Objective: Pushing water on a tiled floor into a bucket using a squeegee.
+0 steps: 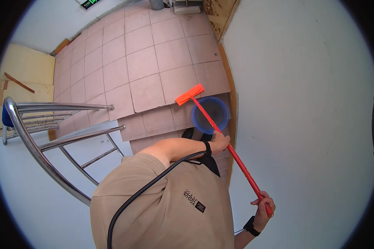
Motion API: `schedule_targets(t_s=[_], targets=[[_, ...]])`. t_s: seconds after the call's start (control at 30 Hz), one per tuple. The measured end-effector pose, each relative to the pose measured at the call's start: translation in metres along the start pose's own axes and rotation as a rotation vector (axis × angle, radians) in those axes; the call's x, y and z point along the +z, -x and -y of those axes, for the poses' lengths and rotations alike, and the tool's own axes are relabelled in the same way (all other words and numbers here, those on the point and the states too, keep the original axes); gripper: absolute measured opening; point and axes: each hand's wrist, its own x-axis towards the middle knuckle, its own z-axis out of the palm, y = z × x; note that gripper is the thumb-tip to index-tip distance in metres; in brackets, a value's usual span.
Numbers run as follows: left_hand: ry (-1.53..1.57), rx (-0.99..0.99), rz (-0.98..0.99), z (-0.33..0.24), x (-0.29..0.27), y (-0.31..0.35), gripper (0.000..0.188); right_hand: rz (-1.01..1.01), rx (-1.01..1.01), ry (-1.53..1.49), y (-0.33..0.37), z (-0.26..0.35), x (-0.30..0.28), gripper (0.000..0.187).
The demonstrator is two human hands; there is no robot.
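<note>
Nearest the camera is the wearer's beige T-shirt (153, 207), a black cable (147, 187) running across its front toward the left wrist. Both hands are apart from each other and clamped on one long-handled cleaning tool (244, 169): the left hand (220, 142) reaches across the body and closes around the middle of its red pole, while the right hand (265, 204), below a black wristband (252, 226), grips the pole's upper end near the wall (303, 124). The pole slants away across the mouth of a round blue bucket (225, 116), and its orange rectangular head (190, 95) sits just past the bucket's far left rim, above or on the pink floor tiles (143, 89); contact cannot be told from this angle. The bucket stands on a tiled step beside the brown skirting (230, 79), with dark shoes (188, 133) close by; whether it holds water is unclear. A shiny metal railing (35, 141) is well apart on the left. The step in hand looks like steering the head around the bucket with a two-handed hold. The next move seems to call for the left hand to guide and the right to steady the end, keeping the pole clear of the rim.
</note>
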Motion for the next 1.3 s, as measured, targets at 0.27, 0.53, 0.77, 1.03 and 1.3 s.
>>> schedule_targets(t_s=[0.27, 0.53, 0.77, 1.03, 1.3], targets=[[0.073, 0.088, -0.224, 0.009, -0.089, -0.043, 0.052, 0.284, -0.056, 0.053, -0.039, -0.02, 0.054, 0.008], [0.209, 0.109, -0.235, 0.019, -0.207, -0.072, 0.035, 0.561, -0.01, 0.041, -0.075, -0.019, 0.139, 0.01], [0.184, 0.054, -0.27, 0.021, -0.261, -0.066, 0.021, 0.715, -0.125, 0.097, -0.097, -0.015, 0.174, 0.009], [0.296, 0.056, -0.296, 0.032, -0.188, -0.071, 0.019, 0.548, -0.07, 0.017, -0.095, -0.009, 0.119, 0.006], [0.159, -0.012, -0.139, 0.006, -0.033, -0.04, 0.048, 0.206, -0.014, 0.028, -0.054, 0.024, 0.021, 0.01]])
